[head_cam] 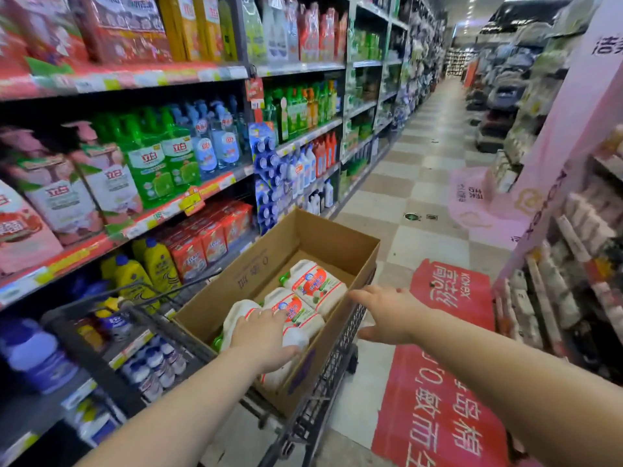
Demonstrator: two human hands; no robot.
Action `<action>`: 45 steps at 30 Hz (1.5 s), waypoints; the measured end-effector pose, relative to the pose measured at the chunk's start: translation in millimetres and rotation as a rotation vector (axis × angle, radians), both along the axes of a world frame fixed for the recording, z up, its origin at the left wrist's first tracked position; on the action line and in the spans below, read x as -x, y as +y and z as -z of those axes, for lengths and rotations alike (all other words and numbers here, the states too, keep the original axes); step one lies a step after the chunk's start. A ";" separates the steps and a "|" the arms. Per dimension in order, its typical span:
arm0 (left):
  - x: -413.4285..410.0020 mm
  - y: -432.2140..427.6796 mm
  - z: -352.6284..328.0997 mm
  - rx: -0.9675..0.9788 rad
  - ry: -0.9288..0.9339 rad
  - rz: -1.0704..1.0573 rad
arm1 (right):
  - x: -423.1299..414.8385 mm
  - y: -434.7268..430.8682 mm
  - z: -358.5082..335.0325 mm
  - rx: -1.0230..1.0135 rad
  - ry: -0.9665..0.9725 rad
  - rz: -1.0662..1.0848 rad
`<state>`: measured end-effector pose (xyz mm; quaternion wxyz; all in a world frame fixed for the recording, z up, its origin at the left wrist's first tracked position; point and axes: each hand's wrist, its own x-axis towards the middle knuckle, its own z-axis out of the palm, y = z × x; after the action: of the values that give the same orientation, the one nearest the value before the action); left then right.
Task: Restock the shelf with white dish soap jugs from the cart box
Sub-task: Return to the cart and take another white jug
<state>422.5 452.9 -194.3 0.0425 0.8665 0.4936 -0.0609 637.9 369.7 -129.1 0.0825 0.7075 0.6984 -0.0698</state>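
Observation:
An open cardboard box (pixel 269 254) sits in a dark wire cart (pixel 323 396). Inside it lie several white dish soap jugs with red and green labels; one jug (pixel 317 284) lies farthest from me and another (pixel 296 310) is nearer. My left hand (pixel 264 338) is down inside the box, resting on the nearest jugs with its fingers spread over them. My right hand (pixel 387 313) hovers at the right rim of the box, fingers extended, holding nothing. The shelf (pixel 141 224) with cleaning products runs along the left.
Shelves on the left carry green, blue, pink and yellow bottles and red packs. The aisle's checkered floor stretches ahead, with red floor stickers (pixel 448 365) to the right of the cart. A pink display and more shelving (pixel 573 251) stand at the right.

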 end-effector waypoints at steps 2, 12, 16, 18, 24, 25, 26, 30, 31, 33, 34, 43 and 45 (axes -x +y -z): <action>-2.5 20.8 13.5 0.040 -0.029 -0.052 | -8.6 26.4 6.9 0.034 -0.024 -0.031; 18.9 99.7 75.8 0.237 -0.042 -0.337 | 5.3 185.1 58.1 0.267 0.048 -0.200; 33.9 104.8 92.6 0.333 -0.063 -0.446 | 31.2 216.6 86.3 0.385 0.058 -0.339; 38.7 105.7 97.9 0.375 -0.092 -0.503 | 46.4 229.7 99.3 0.414 0.069 -0.389; 38.3 109.9 105.3 0.479 -0.151 -0.624 | 72.8 258.4 142.5 0.553 0.306 -0.342; 37.9 110.2 106.9 0.500 -0.157 -0.648 | 74.0 260.4 151.5 0.570 0.363 -0.302; 37.7 110.9 108.5 0.525 -0.166 -0.677 | 74.9 261.6 159.4 0.584 0.418 -0.252; 30.0 111.9 120.6 0.585 -0.241 -0.821 | 75.8 259.0 194.2 0.682 0.702 -0.004; 26.3 110.7 125.0 0.591 -0.245 -0.852 | 75.2 256.3 203.4 0.693 0.760 0.039; 19.3 106.8 134.4 0.591 -0.225 -0.896 | 73.4 250.4 220.6 0.702 0.867 0.107; 16.0 105.0 138.7 0.579 -0.219 -0.914 | 73.0 248.2 226.9 0.715 0.922 0.138; -1.6 101.3 157.2 0.432 -0.216 -1.085 | 61.8 256.1 242.1 0.828 1.065 0.165; -5.5 102.2 158.4 0.439 -0.194 -1.091 | 58.3 261.3 242.6 0.873 1.101 0.177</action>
<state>428.1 555.1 -352.7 0.2905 0.4603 0.8373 -0.0513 579.6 631.0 -371.8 -0.0124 0.5259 0.4865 -0.6976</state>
